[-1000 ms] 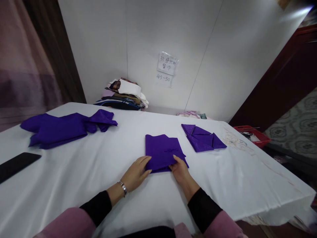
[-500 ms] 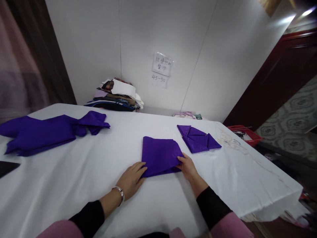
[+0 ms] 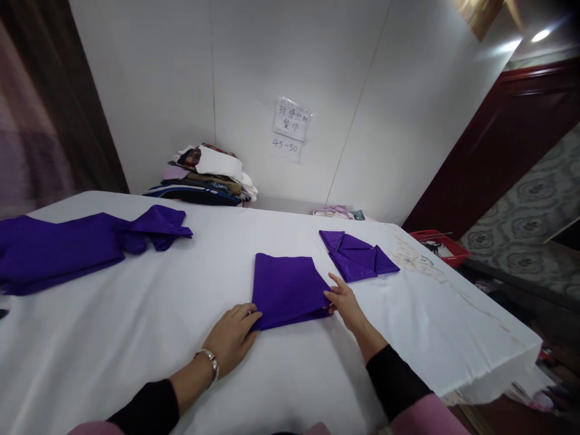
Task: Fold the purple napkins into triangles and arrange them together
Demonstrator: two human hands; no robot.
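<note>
Sign (image 3: 291,121) shows "餐巾"; note (image 3: 286,149) "45-50"; right hand (image 3: 347,304) pinches folded purple cloth (image 3: 288,290)

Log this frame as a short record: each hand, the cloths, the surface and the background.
Left hand: fingers on the near left corner of the center cloth; bracelet on wrist
Right hand: fingers at its near right corner
Center cloth: purple, folded, lying flat
Right cloth: purple, folded with pointed corners
Left cloths: purple, heaped, cut off by the picture edge
Surface: white tablecloth
Background: fabric stack, wall notes, red basket
</note>
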